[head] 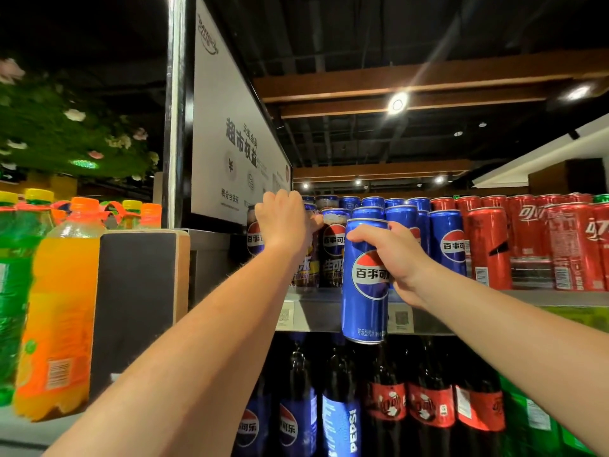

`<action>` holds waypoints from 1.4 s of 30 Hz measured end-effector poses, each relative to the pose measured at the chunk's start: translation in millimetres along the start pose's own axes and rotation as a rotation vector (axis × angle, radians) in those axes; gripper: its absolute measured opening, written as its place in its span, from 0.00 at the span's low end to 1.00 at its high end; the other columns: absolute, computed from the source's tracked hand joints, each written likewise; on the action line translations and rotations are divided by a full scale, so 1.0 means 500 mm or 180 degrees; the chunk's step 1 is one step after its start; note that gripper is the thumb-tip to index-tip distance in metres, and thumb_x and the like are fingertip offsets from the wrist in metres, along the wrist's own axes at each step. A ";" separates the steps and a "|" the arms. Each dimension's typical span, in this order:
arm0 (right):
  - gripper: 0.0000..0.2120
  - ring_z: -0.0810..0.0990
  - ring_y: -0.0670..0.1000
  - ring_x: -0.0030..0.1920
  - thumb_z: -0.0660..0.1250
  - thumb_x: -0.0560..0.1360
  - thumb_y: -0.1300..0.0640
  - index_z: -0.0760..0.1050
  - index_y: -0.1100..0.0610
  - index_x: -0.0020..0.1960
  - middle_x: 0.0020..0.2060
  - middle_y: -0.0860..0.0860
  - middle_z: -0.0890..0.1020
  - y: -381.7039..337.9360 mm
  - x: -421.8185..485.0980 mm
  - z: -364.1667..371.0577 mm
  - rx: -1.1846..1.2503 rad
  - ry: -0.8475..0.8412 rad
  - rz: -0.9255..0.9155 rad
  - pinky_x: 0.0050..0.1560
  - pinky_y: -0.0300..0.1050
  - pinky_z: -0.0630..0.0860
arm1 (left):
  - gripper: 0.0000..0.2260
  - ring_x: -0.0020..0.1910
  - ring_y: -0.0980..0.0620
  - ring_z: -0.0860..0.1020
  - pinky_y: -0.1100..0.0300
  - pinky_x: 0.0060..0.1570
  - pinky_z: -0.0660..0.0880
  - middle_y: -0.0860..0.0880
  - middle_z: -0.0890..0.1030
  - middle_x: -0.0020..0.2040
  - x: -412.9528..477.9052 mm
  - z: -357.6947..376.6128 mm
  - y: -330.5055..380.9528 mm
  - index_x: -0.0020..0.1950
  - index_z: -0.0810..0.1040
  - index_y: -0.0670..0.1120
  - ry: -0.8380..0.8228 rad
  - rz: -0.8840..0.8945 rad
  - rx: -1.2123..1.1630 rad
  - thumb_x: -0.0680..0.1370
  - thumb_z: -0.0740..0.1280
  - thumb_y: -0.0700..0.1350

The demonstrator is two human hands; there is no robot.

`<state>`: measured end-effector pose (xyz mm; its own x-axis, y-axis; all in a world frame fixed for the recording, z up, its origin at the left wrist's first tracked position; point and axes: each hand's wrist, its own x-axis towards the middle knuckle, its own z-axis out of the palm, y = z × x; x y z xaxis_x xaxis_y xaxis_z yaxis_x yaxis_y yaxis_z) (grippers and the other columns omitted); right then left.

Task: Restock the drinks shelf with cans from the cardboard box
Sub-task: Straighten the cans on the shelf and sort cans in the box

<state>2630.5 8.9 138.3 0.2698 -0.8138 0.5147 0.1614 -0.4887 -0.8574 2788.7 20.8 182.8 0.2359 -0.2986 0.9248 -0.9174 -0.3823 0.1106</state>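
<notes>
My right hand (393, 258) grips a tall blue Pepsi can (364, 285) upright in front of the grey shelf edge (316, 308). My left hand (285, 219) reaches onto the shelf with its fingers curled round the top of a dark Pepsi can (255, 239) at the left end of the row. Beside it stands another dark can (333, 249). Rows of blue Pepsi cans (446, 242) fill the shelf behind. The cardboard box is out of view.
Red cola cans (534, 242) fill the shelf to the right. Below stand Pepsi bottles (339, 420) and red-labelled cola bottles (431, 407). On the left are orange (62, 291) and green soda bottles (13, 291), a black panel (138, 305) and a white sign (230, 127).
</notes>
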 end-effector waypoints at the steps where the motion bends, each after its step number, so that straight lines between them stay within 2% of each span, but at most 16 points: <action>1: 0.15 0.82 0.58 0.46 0.73 0.67 0.54 0.74 0.55 0.51 0.45 0.58 0.82 0.002 0.000 0.001 0.0004 0.0010 0.0010 0.53 0.57 0.78 | 0.21 0.44 0.47 0.67 0.54 0.43 0.61 0.46 0.76 0.48 -0.001 -0.001 0.001 0.51 0.75 0.44 -0.0037 0.0013 0.0038 0.74 0.66 0.62; 6: 0.17 0.82 0.59 0.49 0.73 0.67 0.54 0.75 0.57 0.53 0.46 0.58 0.82 0.002 0.004 0.005 0.0032 0.0015 0.0028 0.55 0.58 0.78 | 0.20 0.47 0.47 0.66 0.54 0.45 0.61 0.46 0.75 0.50 -0.010 -0.016 -0.003 0.54 0.75 0.44 0.0007 0.0108 -0.0136 0.77 0.60 0.61; 8: 0.16 0.82 0.58 0.47 0.74 0.66 0.54 0.75 0.56 0.51 0.45 0.57 0.82 -0.003 0.004 0.006 0.0045 0.0015 0.0025 0.53 0.56 0.78 | 0.16 0.53 0.47 0.69 0.55 0.48 0.63 0.46 0.77 0.54 -0.024 -0.028 0.001 0.57 0.77 0.44 0.0215 0.0143 -0.0992 0.79 0.59 0.54; 10: 0.16 0.82 0.57 0.46 0.74 0.66 0.54 0.75 0.56 0.51 0.44 0.56 0.82 -0.010 0.003 0.006 0.0059 0.0016 0.0001 0.52 0.55 0.78 | 0.11 0.50 0.52 0.73 0.56 0.48 0.68 0.47 0.79 0.49 -0.051 -0.042 0.012 0.49 0.80 0.45 0.0149 0.0143 -0.2226 0.79 0.59 0.47; 12: 0.22 0.82 0.58 0.49 0.74 0.66 0.53 0.74 0.57 0.57 0.48 0.57 0.83 -0.016 0.000 0.005 0.0074 0.0073 0.0025 0.55 0.57 0.78 | 0.11 0.37 0.63 0.74 0.65 0.39 0.71 0.52 0.78 0.37 -0.087 -0.055 0.022 0.38 0.75 0.48 -0.0262 0.0044 -0.3105 0.79 0.58 0.44; 14: 0.27 0.82 0.58 0.50 0.74 0.66 0.52 0.72 0.59 0.62 0.51 0.58 0.82 -0.021 -0.004 0.003 0.0066 0.0133 0.0067 0.56 0.58 0.78 | 0.13 0.30 0.70 0.74 0.74 0.30 0.69 0.57 0.78 0.31 -0.120 -0.066 0.026 0.36 0.74 0.52 -0.0694 -0.0327 -0.3949 0.80 0.58 0.43; 17: 0.29 0.82 0.58 0.51 0.74 0.67 0.51 0.71 0.59 0.64 0.52 0.58 0.82 -0.023 -0.013 -0.004 0.0052 0.0229 0.0061 0.56 0.58 0.78 | 0.10 0.41 0.63 0.79 0.68 0.41 0.75 0.59 0.82 0.39 -0.158 -0.073 0.029 0.47 0.78 0.53 -0.1534 -0.0553 -0.4761 0.81 0.58 0.45; 19: 0.31 0.81 0.58 0.52 0.74 0.66 0.50 0.71 0.59 0.65 0.53 0.58 0.81 -0.029 -0.023 -0.009 0.0040 0.0313 0.0068 0.56 0.59 0.78 | 0.09 0.51 0.56 0.79 0.61 0.51 0.76 0.55 0.82 0.49 -0.178 -0.071 0.033 0.59 0.77 0.51 -0.1980 -0.0436 -0.4882 0.81 0.60 0.47; 22: 0.31 0.81 0.59 0.54 0.75 0.65 0.49 0.70 0.58 0.64 0.54 0.57 0.81 -0.035 -0.036 -0.016 -0.0001 0.0456 0.0081 0.57 0.61 0.76 | 0.24 0.59 0.54 0.77 0.57 0.56 0.75 0.50 0.78 0.60 -0.201 -0.066 0.043 0.70 0.68 0.52 -0.2185 -0.0190 -0.4661 0.76 0.69 0.50; 26: 0.31 0.83 0.59 0.50 0.76 0.64 0.49 0.71 0.56 0.63 0.51 0.56 0.82 -0.040 -0.054 -0.025 0.0035 0.0546 0.0061 0.53 0.61 0.79 | 0.37 0.50 0.58 0.80 0.55 0.49 0.80 0.52 0.78 0.55 -0.219 -0.056 0.068 0.70 0.63 0.59 -0.1879 -0.0036 -0.4281 0.66 0.78 0.49; 30: 0.28 0.83 0.58 0.50 0.75 0.67 0.49 0.72 0.56 0.63 0.52 0.56 0.83 -0.053 -0.067 -0.053 -0.0020 0.0440 -0.0001 0.53 0.59 0.80 | 0.35 0.45 0.64 0.79 0.58 0.46 0.80 0.56 0.79 0.51 -0.223 -0.057 0.093 0.67 0.65 0.59 -0.1699 -0.0017 -0.4465 0.65 0.79 0.49; 33: 0.17 0.82 0.53 0.47 0.67 0.74 0.48 0.76 0.56 0.59 0.47 0.53 0.83 -0.069 -0.079 -0.092 0.0106 0.0124 -0.0033 0.50 0.52 0.80 | 0.31 0.43 0.67 0.79 0.66 0.39 0.78 0.60 0.78 0.48 -0.218 -0.069 0.118 0.60 0.66 0.63 -0.1641 -0.0046 -0.4525 0.65 0.79 0.49; 35: 0.13 0.80 0.53 0.45 0.60 0.78 0.51 0.76 0.58 0.56 0.43 0.54 0.82 -0.073 -0.088 -0.135 0.0136 0.0060 -0.0069 0.47 0.51 0.76 | 0.29 0.45 0.61 0.81 0.63 0.39 0.79 0.56 0.79 0.48 -0.217 -0.076 0.140 0.59 0.68 0.62 -0.1663 -0.0143 -0.4614 0.65 0.79 0.47; 37: 0.14 0.80 0.55 0.48 0.57 0.79 0.57 0.76 0.62 0.58 0.46 0.57 0.82 -0.070 -0.095 -0.186 0.0003 0.0008 -0.0054 0.50 0.53 0.75 | 0.33 0.48 0.54 0.82 0.58 0.43 0.81 0.52 0.80 0.51 -0.215 -0.085 0.165 0.65 0.68 0.58 -0.1670 -0.0255 -0.4619 0.66 0.79 0.46; 40: 0.14 0.81 0.52 0.44 0.59 0.77 0.65 0.70 0.70 0.61 0.44 0.57 0.81 -0.064 -0.105 -0.258 -0.0432 -0.0171 0.0024 0.46 0.48 0.77 | 0.37 0.49 0.52 0.81 0.53 0.47 0.81 0.49 0.80 0.53 -0.204 -0.095 0.204 0.70 0.65 0.54 -0.1660 -0.0503 -0.4631 0.66 0.79 0.46; 42: 0.14 0.83 0.49 0.41 0.63 0.75 0.67 0.74 0.68 0.60 0.47 0.58 0.83 -0.055 -0.102 -0.293 -0.0658 -0.0490 0.0014 0.43 0.44 0.80 | 0.38 0.50 0.51 0.81 0.51 0.46 0.81 0.48 0.79 0.54 -0.196 -0.098 0.233 0.71 0.64 0.55 -0.1676 -0.0577 -0.4642 0.66 0.79 0.45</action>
<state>2473.0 17.7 135.8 0.4139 -0.7663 0.4913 -0.0332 -0.5521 -0.8331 2642.8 48.2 123.0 0.1690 -0.7248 0.6679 -0.2984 0.6082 0.7356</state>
